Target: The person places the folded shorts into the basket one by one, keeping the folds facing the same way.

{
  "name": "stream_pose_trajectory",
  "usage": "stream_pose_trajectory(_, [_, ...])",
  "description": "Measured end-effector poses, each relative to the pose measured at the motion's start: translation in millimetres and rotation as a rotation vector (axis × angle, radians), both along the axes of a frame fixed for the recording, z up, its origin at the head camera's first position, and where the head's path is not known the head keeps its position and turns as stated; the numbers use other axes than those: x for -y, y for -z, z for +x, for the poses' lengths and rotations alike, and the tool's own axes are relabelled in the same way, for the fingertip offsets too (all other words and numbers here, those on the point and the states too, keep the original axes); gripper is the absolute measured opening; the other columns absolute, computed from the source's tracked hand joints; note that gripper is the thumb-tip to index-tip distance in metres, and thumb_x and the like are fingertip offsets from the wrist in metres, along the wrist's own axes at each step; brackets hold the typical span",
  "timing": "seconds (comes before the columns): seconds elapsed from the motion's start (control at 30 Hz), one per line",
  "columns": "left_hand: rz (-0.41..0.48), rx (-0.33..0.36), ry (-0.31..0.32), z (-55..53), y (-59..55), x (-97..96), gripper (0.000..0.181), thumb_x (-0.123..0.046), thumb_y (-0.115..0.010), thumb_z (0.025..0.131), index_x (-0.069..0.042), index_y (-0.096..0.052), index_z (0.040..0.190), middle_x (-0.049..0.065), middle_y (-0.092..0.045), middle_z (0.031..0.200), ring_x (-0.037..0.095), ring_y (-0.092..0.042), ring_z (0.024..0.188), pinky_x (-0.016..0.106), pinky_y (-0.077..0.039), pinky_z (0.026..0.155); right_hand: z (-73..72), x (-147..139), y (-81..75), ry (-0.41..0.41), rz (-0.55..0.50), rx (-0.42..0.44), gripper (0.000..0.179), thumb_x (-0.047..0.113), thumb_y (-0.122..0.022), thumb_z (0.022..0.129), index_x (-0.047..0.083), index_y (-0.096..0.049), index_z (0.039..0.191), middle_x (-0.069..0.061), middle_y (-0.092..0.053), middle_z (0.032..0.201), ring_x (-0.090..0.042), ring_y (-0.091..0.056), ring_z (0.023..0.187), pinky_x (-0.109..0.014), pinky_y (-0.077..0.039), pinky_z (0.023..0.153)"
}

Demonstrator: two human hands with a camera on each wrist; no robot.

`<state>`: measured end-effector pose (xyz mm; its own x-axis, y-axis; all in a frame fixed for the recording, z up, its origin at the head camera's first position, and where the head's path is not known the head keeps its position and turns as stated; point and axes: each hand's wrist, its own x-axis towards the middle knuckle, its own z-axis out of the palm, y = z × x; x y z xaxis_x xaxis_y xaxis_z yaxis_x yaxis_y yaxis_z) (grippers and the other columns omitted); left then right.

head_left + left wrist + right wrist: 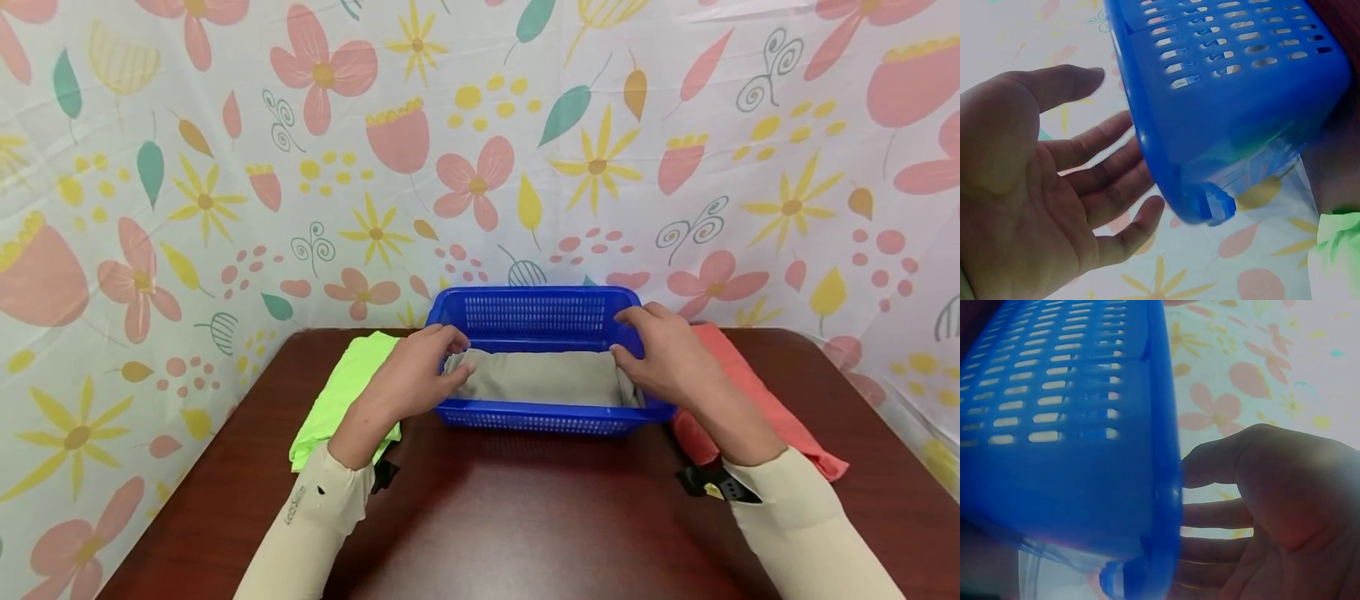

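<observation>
Soft grey cloth (543,377), folded rectangular, sits in a slotted blue plastic basket (555,422), far-middle on the glossy table (525,525). Left hand (423,368) and right hand (662,350) are loosely spread at the basket's ends. Lime fabric (343,392) left, coral fabric (772,408) right. Left sleeve (311,525)'s got tiny lettering, kinda unreadable.

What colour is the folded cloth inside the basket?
Plain greyish beige cloth, seen best in the head view.

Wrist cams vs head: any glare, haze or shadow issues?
Head: mostly clear, soft sheen on the table; left wrist: left hand shaded, green cloth washed out nearly white; right wrist: hazy, right hand dark against the bright backdrop, blue basket looks soft.
</observation>
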<state>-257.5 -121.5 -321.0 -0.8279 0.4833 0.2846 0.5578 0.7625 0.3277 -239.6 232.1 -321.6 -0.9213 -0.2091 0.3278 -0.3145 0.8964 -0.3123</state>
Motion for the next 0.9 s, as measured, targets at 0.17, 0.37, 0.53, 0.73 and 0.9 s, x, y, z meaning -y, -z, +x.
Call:
stream_pose_trajectory(0.17, [0.01, 0.011, 0.045, 5.6, -3.0, 9.8, 0.029, -0.033, -0.074, 0.101, -0.012, -0.071, 0.122, 0.005, -0.072, 0.12, 0.018, -0.069, 0.112, 0.039, -0.057, 0.096, 1.5, -9, -4.5, 0.03, 0.003, 0.0, 0.048, 0.02, -0.072, 0.098, -0.007, -0.061, 0.136, -0.033, -0.06, 0.131, -0.049, -0.062, 0.113, -0.066, -0.055, 0.093])
stream_pose_trajectory(0.37, [-0.01, 0.045, 0.068, 10.3, -2.9, 21.0, 0.031, -0.037, -0.072, 0.102, -0.014, -0.07, 0.124, 0.004, -0.072, 0.124, 0.017, -0.068, 0.113, 0.04, -0.057, 0.097, 4.7, -27, -7.6, 0.022, -0.031, -0.005, 0.05, 0.018, -0.072, 0.099, -0.011, -0.057, 0.136, -0.035, -0.063, 0.127, -0.05, -0.064, 0.113, -0.066, -0.053, 0.094])
stream_pose_trajectory(0.53, [-0.037, 0.058, 0.095, 14.3, -0.3, 29.9, 0.034, -0.039, -0.072, 0.103, -0.014, -0.07, 0.125, 0.003, -0.071, 0.124, 0.02, -0.067, 0.117, 0.043, -0.055, 0.1, 6.3, -41, -5.5, 0.04, -0.041, -0.03, 0.051, 0.016, -0.071, 0.097, -0.014, -0.056, 0.136, -0.037, -0.061, 0.129, -0.053, -0.06, 0.115, -0.07, -0.049, 0.095])
stream_pose_trajectory(0.73, [-0.051, 0.094, 0.123, 21.1, 2.0, 39.1, 0.041, -0.039, -0.073, 0.102, -0.011, -0.069, 0.132, 0.003, -0.069, 0.129, 0.024, -0.065, 0.12, 0.045, -0.054, 0.103, 6.8, -53, 0.4, 0.056, -0.027, -0.056, 0.049, 0.014, -0.072, 0.095, -0.013, -0.059, 0.133, -0.034, -0.06, 0.128, -0.052, -0.059, 0.112, -0.07, -0.05, 0.093])
stream_pose_trajectory(0.9, [-0.064, 0.111, 0.128, 24.5, 4.1, 43.3, 0.043, -0.039, -0.074, 0.101, -0.013, -0.067, 0.135, 0.001, -0.068, 0.131, 0.024, -0.064, 0.121, 0.046, -0.053, 0.104, 6.6, -65, 5.8, 0.063, -0.02, -0.027, 0.05, 0.016, -0.074, 0.095, -0.011, -0.058, 0.134, -0.035, -0.061, 0.126, -0.053, -0.057, 0.113, -0.071, -0.049, 0.092])
